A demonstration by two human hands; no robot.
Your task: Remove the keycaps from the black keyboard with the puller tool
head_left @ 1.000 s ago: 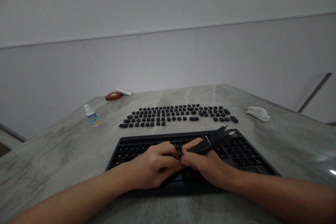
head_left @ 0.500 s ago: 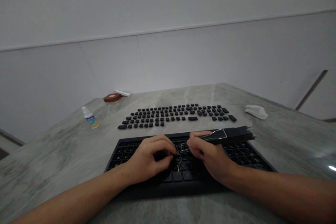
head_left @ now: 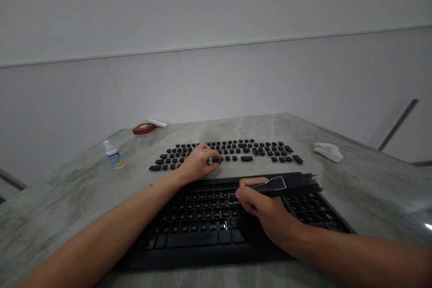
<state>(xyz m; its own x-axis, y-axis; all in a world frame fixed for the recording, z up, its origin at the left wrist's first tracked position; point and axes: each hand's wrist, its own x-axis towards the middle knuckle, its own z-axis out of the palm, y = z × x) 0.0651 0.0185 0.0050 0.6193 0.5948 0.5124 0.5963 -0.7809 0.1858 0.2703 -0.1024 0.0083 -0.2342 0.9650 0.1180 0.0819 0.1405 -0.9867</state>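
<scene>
A black keyboard base lies near me on the grey table, most of its caps off. Beyond it, several loose black keycaps are laid out in rows. My left hand reaches over the base to those rows, fingers curled and pinching at a keycap near the middle. My right hand rests on the keyboard base, closed round a black keycap puller tool whose wire loop end touches the base beside my fingers.
A small white bottle with a coloured label stands at the left. A red-brown round object with a white strip beside it sits at the back left. A crumpled white cloth lies at the right. White wall panels close the table's far side.
My left hand left the keyboard base and moved forward to the rows of loose keycaps. My right hand turned the tool from tilted up to lying flatter and stayed on the base.
</scene>
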